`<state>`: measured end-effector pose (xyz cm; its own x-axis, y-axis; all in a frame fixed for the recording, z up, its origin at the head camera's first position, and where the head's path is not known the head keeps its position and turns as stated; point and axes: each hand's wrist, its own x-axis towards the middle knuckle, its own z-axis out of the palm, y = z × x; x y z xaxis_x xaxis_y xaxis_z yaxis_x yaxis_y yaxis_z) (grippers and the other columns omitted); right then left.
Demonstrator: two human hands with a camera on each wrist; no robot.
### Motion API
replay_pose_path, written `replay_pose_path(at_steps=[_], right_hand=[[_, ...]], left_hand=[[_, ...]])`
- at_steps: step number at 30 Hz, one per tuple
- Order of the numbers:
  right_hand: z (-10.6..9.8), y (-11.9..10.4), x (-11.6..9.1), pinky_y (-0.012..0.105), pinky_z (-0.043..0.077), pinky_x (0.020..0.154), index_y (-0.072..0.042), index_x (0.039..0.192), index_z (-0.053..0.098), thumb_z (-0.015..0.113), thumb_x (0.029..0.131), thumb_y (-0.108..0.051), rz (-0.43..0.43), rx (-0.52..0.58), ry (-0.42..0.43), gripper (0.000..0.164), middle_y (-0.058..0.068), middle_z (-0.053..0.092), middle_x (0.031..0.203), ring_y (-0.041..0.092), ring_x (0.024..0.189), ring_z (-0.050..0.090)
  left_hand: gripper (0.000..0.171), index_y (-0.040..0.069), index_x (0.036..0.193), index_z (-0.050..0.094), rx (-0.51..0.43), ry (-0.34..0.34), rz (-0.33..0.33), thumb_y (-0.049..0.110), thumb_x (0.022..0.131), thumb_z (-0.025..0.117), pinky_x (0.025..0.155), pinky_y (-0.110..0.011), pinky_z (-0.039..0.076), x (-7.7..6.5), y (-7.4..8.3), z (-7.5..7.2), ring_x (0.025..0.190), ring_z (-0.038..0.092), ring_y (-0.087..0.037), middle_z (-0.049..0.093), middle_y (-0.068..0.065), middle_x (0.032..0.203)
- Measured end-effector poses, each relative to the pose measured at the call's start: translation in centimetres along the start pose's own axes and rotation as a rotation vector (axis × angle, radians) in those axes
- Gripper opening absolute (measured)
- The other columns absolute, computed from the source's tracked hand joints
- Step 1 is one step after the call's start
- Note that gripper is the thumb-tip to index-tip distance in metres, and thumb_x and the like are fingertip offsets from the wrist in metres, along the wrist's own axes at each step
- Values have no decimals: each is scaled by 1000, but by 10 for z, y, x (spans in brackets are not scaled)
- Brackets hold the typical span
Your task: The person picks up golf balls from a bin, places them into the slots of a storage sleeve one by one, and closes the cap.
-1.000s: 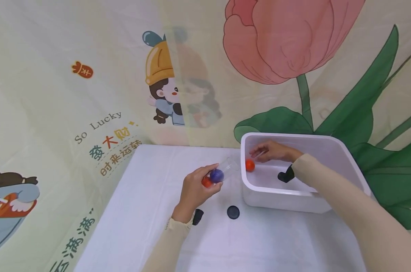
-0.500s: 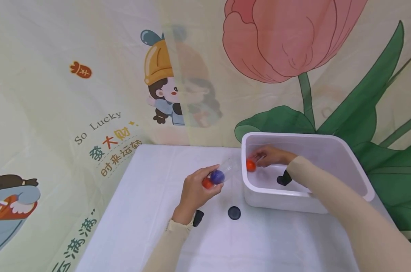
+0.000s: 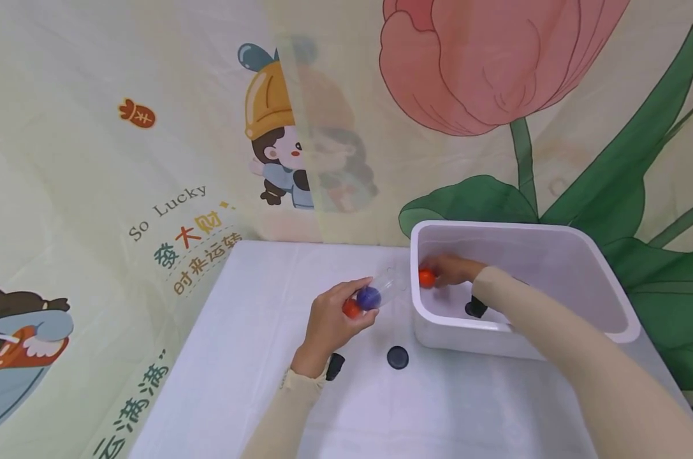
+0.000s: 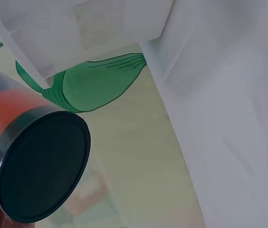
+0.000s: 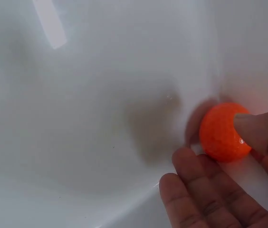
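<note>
My left hand grips a clear plastic tube, tilted with its far end toward the white tub. Inside the tube show a blue ball and an orange ball. A dark round cap covers the tube's near end in the left wrist view. Down in the tub, my right hand is at a loose orange ball by the left wall. In the right wrist view the thumb presses on this ball, index finger behind it, the other fingers stretched out below.
The deep white tub stands at the right of the white-covered table. A black round lid lies flat in front of it, near my left wrist. A printed cloth hangs right behind the table.
My right hand has moved left and lower in the tub, from beside the loose orange ball to thumb and finger on it. The left hand and the tube hold nearly still.
</note>
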<state>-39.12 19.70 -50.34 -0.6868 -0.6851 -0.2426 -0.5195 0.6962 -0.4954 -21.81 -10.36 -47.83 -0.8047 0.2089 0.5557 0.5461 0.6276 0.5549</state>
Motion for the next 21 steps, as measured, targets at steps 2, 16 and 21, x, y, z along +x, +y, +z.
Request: replay_pose_path(at_steps=[2,16,21], right_hand=[[1,0,1,58,54,105,3,129,67,78,90,6,5,-9,-1,41,17,70,117,39,110,63],[13,4,4,38,59,82,-12,115,71,85,90,-5,190,-40,-89,30,6,63,101,27,98,60],[12,2,3,35,56,71,-11,117,69,84,92,-9,247,55,-141,29,9,61,99,27,88,60]], left_hand=[[53,6,129,78,5,2,2,13,80,96,88,-43,67,1,-1,0,102,78,-32,79,-16,118],[53,7,130,77,6,-4,-13,13,80,96,88,-42,67,-1,1,-2,102,79,-31,79,-15,118],[53,7,130,77,2,-15,-26,13,81,95,89,-42,66,-3,3,-3,104,78,-31,79,-15,119]])
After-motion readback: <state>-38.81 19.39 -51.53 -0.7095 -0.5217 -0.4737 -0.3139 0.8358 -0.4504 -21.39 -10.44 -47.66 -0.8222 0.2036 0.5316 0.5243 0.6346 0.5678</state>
